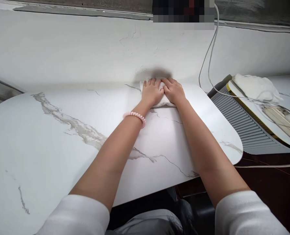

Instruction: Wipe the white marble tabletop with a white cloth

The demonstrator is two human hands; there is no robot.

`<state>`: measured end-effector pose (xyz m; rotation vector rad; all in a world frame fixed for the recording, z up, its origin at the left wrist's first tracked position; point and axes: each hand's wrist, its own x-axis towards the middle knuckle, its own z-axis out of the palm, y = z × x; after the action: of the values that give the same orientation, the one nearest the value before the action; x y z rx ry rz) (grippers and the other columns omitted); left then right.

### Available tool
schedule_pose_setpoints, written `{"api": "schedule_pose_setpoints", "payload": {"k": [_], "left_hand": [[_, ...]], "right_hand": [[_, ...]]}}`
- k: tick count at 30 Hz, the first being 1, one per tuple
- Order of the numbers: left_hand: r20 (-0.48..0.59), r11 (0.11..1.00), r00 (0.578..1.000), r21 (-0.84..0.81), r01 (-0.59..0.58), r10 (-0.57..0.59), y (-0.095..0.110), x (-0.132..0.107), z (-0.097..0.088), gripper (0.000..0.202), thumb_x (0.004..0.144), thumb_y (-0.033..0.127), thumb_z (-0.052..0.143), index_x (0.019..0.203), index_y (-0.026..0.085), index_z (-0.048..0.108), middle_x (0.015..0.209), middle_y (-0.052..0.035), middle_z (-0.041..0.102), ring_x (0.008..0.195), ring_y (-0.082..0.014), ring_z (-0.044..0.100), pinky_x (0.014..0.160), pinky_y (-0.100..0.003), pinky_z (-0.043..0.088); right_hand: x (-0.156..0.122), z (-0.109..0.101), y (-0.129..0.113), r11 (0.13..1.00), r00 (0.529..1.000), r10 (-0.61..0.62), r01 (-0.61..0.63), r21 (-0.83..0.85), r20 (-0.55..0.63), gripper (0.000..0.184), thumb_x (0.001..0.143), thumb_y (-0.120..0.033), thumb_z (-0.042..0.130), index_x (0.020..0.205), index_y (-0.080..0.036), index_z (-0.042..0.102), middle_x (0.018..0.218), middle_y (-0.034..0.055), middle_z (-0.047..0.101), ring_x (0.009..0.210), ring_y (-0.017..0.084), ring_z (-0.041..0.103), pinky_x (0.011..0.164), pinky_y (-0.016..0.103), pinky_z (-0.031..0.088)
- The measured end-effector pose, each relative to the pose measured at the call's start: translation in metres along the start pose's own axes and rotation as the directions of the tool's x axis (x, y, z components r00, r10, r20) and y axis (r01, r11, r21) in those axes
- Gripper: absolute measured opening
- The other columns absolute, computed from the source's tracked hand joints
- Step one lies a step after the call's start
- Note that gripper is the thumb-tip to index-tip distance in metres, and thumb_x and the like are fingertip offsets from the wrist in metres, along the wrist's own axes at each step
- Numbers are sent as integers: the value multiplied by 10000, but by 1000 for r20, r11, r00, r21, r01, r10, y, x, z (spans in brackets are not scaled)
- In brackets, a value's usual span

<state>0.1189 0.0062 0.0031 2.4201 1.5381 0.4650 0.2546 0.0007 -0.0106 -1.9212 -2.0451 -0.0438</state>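
Observation:
Both my arms reach across a white marble-patterned table (62, 143) to its far edge by the wall. My left hand (152, 91) and my right hand (173, 90) lie side by side, fingers flat and pressed down on a small white cloth (162, 103). Most of the cloth is hidden under my palms; only its edges show. A pink coil band (135, 115) sits on my left wrist.
A white wall (86, 49) rises just behind the cloth. A white cable (210, 55) hangs down the wall to the right. At right stand a grey ribbed unit (242, 127) and a second tabletop (288, 89) bearing a crumpled white cloth (254, 86) and a power strip (280, 119).

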Motion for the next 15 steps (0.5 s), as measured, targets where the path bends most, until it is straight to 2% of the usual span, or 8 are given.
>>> {"api": "schedule_pose_setpoints", "payload": {"k": [3,6,11,15], "left_hand": [[10,1000,1000,9,3,-3,2,-6,-1,555,1004,312,304,1536,183,397,1650,-72,346,1538,-224,253,1282,-456,121],[39,1000,999,26,17,-18,4,-22,-4,579,1015,326,287,1563,152,356,1670,-97,298,1554,-234,215,1285,-462,99],[55,999,998,39,4,-6,7,-68,-9,587,1027,349,291,1574,144,343,1680,-113,264,1560,-241,204,1284,-465,93],[99,999,995,34,-32,28,13,-112,-15,581,1033,336,299,1581,145,326,1686,-129,239,1568,-239,172,1283,-468,80]], "right_hand": [[-5,0,-1,1000,1000,-6,6,-1,-2,537,981,-263,279,1466,-246,509,1535,88,503,1404,295,436,1144,504,350],[-19,-3,-7,1000,1000,-20,21,-5,23,552,986,-265,273,1498,-231,476,1589,95,440,1459,298,378,1159,532,324],[-64,-13,-27,998,995,-7,13,-58,101,566,1011,-283,255,1547,-186,408,1624,129,378,1500,294,325,1191,530,287],[-112,-21,-45,997,997,15,-9,-71,80,569,1032,-335,216,1559,-207,387,1622,115,380,1503,305,320,1195,550,282]]}}
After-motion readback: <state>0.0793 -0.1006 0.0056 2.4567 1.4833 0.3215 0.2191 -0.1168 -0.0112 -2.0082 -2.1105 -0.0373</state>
